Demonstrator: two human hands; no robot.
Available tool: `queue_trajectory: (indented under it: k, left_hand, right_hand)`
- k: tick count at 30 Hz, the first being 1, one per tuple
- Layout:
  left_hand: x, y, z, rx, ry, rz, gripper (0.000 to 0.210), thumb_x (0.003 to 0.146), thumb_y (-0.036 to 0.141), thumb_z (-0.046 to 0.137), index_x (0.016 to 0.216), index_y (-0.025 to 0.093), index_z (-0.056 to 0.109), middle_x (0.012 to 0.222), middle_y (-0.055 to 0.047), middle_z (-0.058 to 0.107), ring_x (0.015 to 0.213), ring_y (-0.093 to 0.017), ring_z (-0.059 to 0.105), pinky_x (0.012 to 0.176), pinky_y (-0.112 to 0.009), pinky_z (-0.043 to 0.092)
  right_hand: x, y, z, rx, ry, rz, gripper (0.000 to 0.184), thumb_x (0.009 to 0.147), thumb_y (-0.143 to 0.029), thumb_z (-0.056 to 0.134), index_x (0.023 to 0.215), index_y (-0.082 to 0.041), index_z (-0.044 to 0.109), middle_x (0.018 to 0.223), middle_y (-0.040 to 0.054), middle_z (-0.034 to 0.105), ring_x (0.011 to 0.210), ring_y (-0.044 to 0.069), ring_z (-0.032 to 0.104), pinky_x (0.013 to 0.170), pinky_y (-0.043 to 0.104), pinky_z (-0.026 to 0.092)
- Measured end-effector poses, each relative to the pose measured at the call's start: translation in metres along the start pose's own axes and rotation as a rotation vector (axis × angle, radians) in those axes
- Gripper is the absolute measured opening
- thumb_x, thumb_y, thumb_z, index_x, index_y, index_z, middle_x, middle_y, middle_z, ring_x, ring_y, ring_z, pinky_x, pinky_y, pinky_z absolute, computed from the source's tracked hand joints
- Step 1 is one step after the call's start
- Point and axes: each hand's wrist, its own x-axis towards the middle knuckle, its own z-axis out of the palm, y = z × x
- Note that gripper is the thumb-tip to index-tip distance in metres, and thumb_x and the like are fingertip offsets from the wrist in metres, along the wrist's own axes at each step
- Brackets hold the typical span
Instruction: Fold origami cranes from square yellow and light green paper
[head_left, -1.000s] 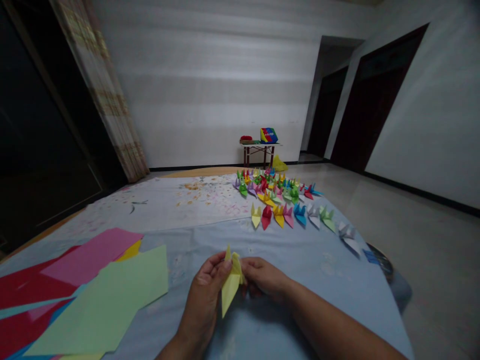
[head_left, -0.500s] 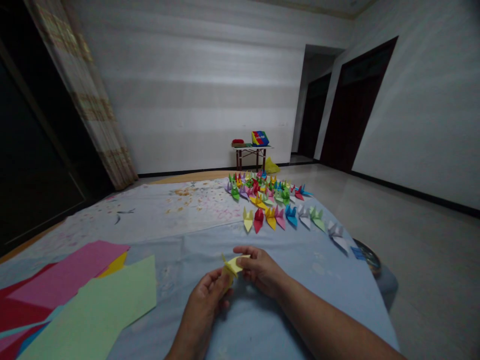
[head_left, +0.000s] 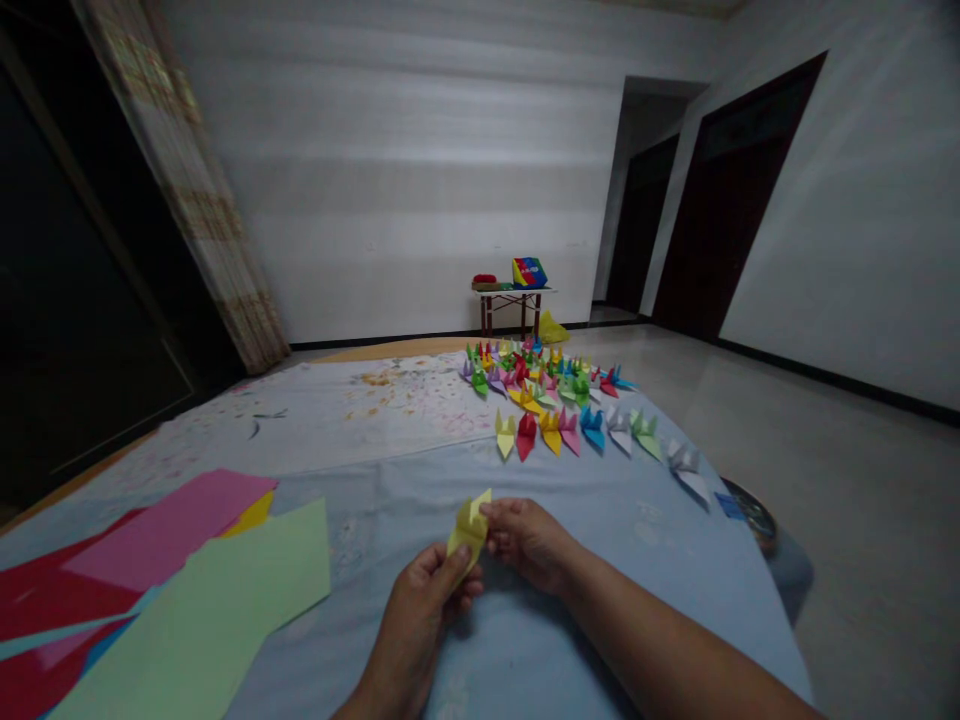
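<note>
A small folded piece of yellow paper (head_left: 471,525) is held up over the blue part of the tablecloth. My left hand (head_left: 427,590) pinches its lower end between thumb and fingers. At its upper right edge, my right hand (head_left: 529,540) grips it with thumb and forefinger. Beyond my hands stands a row of folded paper cranes (head_left: 570,433) in several colours. A denser group of cranes (head_left: 536,375) sits farther back. To the left lie loose coloured sheets, a pale green sheet (head_left: 217,590) on top and a pink sheet (head_left: 176,525) behind it.
The table is covered by a blue and floral cloth (head_left: 405,400), its rounded edge on the right. A stool with a round object (head_left: 750,515) stands beside that edge. Against the far wall is a small table (head_left: 514,292) bearing a colourful box (head_left: 529,272).
The yellow paper has turned more upright, its flatter face now towards me. Both hands still hold it. The whole view has shifted slightly, with things appearing a little farther right.
</note>
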Motion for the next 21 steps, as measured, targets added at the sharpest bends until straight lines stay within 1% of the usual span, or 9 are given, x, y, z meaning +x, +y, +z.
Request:
queue_trajectory:
  k: [2,5,9,15,21]
  left_hand:
    - [0.0,-0.0017,0.0,0.024,-0.028,0.012,0.034,0.058,0.042,0.073,0.068,0.013,0.059,0.058,0.0,0.061,0.05,-0.007,0.053,0.047,-0.017,0.04]
    - [-0.0001,-0.004,0.001,0.077,-0.085,0.009,0.035,0.061,0.045,0.07,0.071,0.013,0.06,0.058,-0.002,0.063,0.049,-0.008,0.054,0.046,-0.017,0.039]
    - [-0.0016,-0.0043,0.0031,0.103,-0.118,0.013,0.036,0.068,0.047,0.064,0.077,0.012,0.061,0.06,-0.003,0.065,0.05,-0.008,0.055,0.048,-0.017,0.04]
    - [-0.0034,-0.0028,0.004,0.11,-0.097,-0.005,0.036,0.066,0.046,0.065,0.076,0.012,0.061,0.06,-0.002,0.065,0.051,-0.008,0.055,0.05,-0.017,0.041]
    - [-0.0043,-0.0035,0.0046,0.112,-0.108,0.004,0.036,0.066,0.047,0.066,0.074,0.013,0.061,0.057,-0.001,0.063,0.051,-0.008,0.055,0.05,-0.016,0.041]
  right_hand:
    - [-0.0005,0.0016,0.0015,-0.097,0.011,0.011,0.039,0.063,-0.047,0.069,0.067,-0.011,0.056,0.047,-0.0062,0.046,0.039,0.003,0.04,0.037,0.015,0.021]
    - [-0.0019,0.0015,0.0046,-0.224,0.04,0.008,0.039,0.064,-0.05,0.065,0.062,-0.013,0.052,0.042,-0.008,0.04,0.033,0.002,0.036,0.033,0.016,0.015]
    - [-0.0036,-0.0007,0.0059,-0.321,0.06,0.026,0.037,0.066,-0.048,0.062,0.057,-0.015,0.047,0.04,-0.0089,0.037,0.03,0.003,0.033,0.03,0.017,0.014]
    - [-0.0029,-0.0039,0.0028,-0.328,0.115,-0.003,0.036,0.067,-0.048,0.058,0.057,-0.016,0.046,0.039,-0.0092,0.036,0.03,0.003,0.03,0.029,0.017,0.014]
    - [0.0001,-0.0031,0.0018,-0.331,0.156,0.021,0.033,0.068,-0.046,0.057,0.057,-0.016,0.046,0.038,-0.0093,0.036,0.029,0.003,0.029,0.029,0.017,0.014]
